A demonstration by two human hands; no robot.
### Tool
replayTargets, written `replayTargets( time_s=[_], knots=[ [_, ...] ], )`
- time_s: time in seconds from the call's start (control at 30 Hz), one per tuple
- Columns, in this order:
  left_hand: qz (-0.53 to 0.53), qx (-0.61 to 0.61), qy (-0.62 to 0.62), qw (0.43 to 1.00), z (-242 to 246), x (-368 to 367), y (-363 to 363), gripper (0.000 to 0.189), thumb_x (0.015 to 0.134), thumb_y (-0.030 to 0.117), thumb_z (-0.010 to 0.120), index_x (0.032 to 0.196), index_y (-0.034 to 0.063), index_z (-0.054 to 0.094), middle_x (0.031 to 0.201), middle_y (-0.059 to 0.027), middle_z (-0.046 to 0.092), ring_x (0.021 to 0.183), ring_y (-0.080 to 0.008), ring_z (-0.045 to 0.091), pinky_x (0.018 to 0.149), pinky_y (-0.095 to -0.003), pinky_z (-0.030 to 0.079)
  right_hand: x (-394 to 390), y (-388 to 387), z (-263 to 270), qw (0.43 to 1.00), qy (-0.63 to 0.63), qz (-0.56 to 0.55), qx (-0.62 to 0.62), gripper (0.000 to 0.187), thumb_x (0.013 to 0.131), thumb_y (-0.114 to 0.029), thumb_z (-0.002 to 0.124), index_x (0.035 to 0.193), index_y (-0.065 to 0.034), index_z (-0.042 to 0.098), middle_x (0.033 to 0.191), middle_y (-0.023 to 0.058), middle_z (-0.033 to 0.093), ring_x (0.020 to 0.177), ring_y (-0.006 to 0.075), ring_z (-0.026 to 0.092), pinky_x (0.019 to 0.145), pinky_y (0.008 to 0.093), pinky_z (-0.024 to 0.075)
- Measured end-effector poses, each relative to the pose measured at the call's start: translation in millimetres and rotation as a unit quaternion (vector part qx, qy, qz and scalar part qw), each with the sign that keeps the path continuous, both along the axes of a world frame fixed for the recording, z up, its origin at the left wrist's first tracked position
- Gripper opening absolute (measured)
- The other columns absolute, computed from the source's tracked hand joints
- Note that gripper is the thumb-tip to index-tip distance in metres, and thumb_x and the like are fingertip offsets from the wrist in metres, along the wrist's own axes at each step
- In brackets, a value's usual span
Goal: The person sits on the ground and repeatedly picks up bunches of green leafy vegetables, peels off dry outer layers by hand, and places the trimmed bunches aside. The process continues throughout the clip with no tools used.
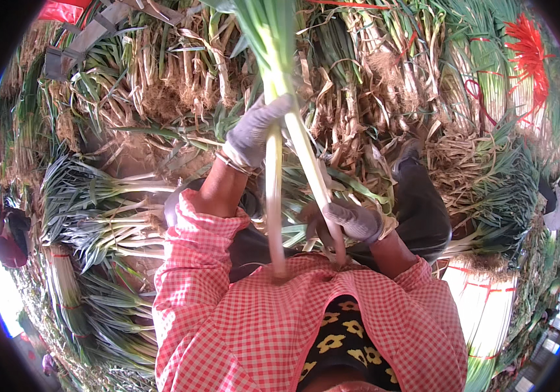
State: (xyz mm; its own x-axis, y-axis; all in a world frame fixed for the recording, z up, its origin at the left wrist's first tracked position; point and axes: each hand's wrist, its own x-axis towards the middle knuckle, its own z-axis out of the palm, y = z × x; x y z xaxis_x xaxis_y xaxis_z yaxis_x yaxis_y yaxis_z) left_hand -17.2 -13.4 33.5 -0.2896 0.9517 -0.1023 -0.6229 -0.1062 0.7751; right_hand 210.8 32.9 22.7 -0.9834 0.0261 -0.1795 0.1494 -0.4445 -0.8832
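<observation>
My left hand (254, 131), in a grey glove, grips two long green onions where their white shanks meet the green leaves. The left onion (273, 191) hangs free, its root end blurred near my checked shirt. Lower down, the right onion (309, 159) slants across to my right hand (356, 220), also gloved. The thumb and fingers there close around its pale shank, a little above the root end. Both onions' leaves (265, 39) run up past the top edge of the view.
Unpeeled onions with brown roots (201, 73) lie packed ahead. Clean-shanked onions (123, 225) are piled at my left, with a tied bundle (61, 274) behind them. At my right are dry husks (449, 166) and another red-tied bundle (483, 304). Red ties (530, 59) hang far right.
</observation>
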Motion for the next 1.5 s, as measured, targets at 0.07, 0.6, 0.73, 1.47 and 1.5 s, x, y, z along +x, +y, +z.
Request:
replayTargets(
  time_s=[0.07,0.6,0.73,1.47,1.5],
  knots=[
    [-0.069,-0.018,-0.026,0.997,-8.6,11.5,4.1,0.038,0.082,0.03,0.073,0.107,0.007,0.055,0.084,-0.0029,0.061,0.07,-0.0133,0.062,0.061,-0.0245,0.053,-9.7,6.4,5.8,0.968,-0.128,-0.12,0.179,0.046,0.094,-0.041,0.055,0.115,0.0007,0.054,0.098,0.0079,0.061,0.084,0.0117,0.056,0.069,0.0254,0.0451],
    [0.106,-0.042,0.101,0.988,26.8,3.7,-43.9,0.037,0.088,0.035,0.064,0.108,0.0034,0.062,0.086,-0.0058,0.064,0.068,-0.0137,0.06,0.058,-0.0275,0.05,98.5,-16.1,-12.7,0.909,0.006,-0.14,0.392,0.056,0.085,-0.034,0.067,0.126,-0.0004,0.051,0.109,0.011,0.064,0.097,0.0212,0.062,0.087,0.0362,0.0484],
    [0.023,0.009,0.033,0.999,-9.5,43.4,-33.6,0.024,0.082,0.015,0.071,0.099,0.0013,0.063,0.077,-0.0048,0.064,0.063,-0.0142,0.061,0.053,-0.0304,0.052,53.3,-55.0,-17.4,0.977,-0.182,-0.097,0.052,0.038,0.092,-0.031,0.062,0.111,0.0018,0.058,0.094,0.0054,0.062,0.082,0.016,0.059,0.072,0.0289,0.049],
    [0.57,-0.035,-0.048,0.82,12.8,-244.4,-375.6,0.046,0.09,0.02,0.061,0.132,0.0044,0.048,0.121,-0.0141,0.059,0.107,-0.0267,0.06,0.091,-0.038,0.05,69.4,6.1,-182.1,0.71,-0.215,0.228,0.631,0.034,0.092,-0.034,0.045,0.092,-0.0065,0.064,0.088,0.0117,0.066,0.081,0.0265,0.064,0.076,0.038,0.0488],
    [0.555,-0.053,-0.05,0.829,-4.6,-237.6,-371.4,0.047,0.091,0.021,0.06,0.133,0.0044,0.047,0.122,-0.014,0.059,0.108,-0.0269,0.06,0.092,-0.0379,0.049,84.7,18.7,-206.5,0.528,-0.145,0.372,0.749,0.039,0.092,-0.04,0.044,0.1,-0.0073,0.066,0.099,0.013,0.068,0.093,0.0277,0.064,0.086,0.039,0.0476]
  ],
)
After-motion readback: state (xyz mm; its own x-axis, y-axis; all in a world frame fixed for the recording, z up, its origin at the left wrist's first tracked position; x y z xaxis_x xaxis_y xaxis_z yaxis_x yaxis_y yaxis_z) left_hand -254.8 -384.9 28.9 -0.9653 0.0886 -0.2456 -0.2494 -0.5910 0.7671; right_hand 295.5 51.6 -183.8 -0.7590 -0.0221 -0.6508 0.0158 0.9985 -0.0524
